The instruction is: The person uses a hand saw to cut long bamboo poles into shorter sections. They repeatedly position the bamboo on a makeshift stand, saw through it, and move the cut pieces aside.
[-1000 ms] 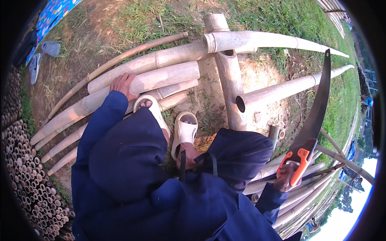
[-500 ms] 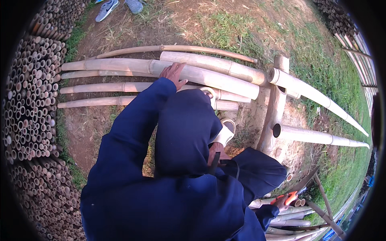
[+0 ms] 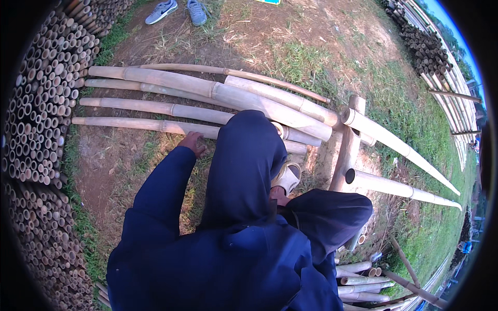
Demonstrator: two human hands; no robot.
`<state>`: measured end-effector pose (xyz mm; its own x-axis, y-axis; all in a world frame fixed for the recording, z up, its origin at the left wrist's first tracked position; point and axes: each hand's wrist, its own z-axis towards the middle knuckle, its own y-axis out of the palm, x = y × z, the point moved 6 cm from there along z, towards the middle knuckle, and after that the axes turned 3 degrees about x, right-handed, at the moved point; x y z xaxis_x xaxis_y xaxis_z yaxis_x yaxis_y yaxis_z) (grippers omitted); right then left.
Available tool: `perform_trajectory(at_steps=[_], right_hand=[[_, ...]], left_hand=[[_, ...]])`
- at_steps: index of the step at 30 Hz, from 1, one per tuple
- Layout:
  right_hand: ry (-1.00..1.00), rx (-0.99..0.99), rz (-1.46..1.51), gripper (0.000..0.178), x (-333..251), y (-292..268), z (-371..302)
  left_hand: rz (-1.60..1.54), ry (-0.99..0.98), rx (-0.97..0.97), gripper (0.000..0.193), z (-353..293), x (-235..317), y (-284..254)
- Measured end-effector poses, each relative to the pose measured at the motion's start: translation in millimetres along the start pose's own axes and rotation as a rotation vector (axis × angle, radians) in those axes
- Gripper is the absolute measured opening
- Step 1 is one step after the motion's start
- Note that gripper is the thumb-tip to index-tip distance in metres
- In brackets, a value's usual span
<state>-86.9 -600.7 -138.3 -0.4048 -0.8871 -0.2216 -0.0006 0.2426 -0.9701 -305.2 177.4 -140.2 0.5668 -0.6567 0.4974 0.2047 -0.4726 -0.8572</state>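
Observation:
My left hand (image 3: 193, 144) is beside the nearest pale bamboo pole (image 3: 119, 122), low over the ground. Its fingers look apart with nothing between them; whether it touches the pole I cannot tell. Beyond lie more bamboo poles side by side, among them a thick bamboo pole (image 3: 171, 80) lying across the others. My dark-clothed knee covers part of them, and one sandalled foot (image 3: 287, 179) shows by their right ends. My right hand is out of sight, past my right leg and sleeve.
A bamboo crosspiece (image 3: 344, 160) stands at right, with two long poles (image 3: 394, 140) running off from it. Cut bamboo (image 3: 363, 282) lies at lower right. Stacked bamboo (image 3: 41, 109) fills the left side. Grey shoes (image 3: 197, 13) are at the far edge.
My left hand has left the thick pole and come nearer and to the left. The right hand and its orange-handled saw have gone out of sight. The view has shifted.

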Motion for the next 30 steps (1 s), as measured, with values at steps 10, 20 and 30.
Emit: perform_trajectory(at_steps=[10,20,30], right_hand=[[-0.096,-0.171,-0.017,0.055,-27,51,10],[-0.105,-0.196,0.184,0.030,-12,42,-12],[-0.006,-0.197,0.200,0.061,-15,32,-18]], left_hand=[[-0.152,-0.178,0.160,0.054,-4,-74,-17],[-0.213,0.067,0.079,0.045,81,14,-58],[-0.409,0.307,0.120,0.046,173,131,-96]])
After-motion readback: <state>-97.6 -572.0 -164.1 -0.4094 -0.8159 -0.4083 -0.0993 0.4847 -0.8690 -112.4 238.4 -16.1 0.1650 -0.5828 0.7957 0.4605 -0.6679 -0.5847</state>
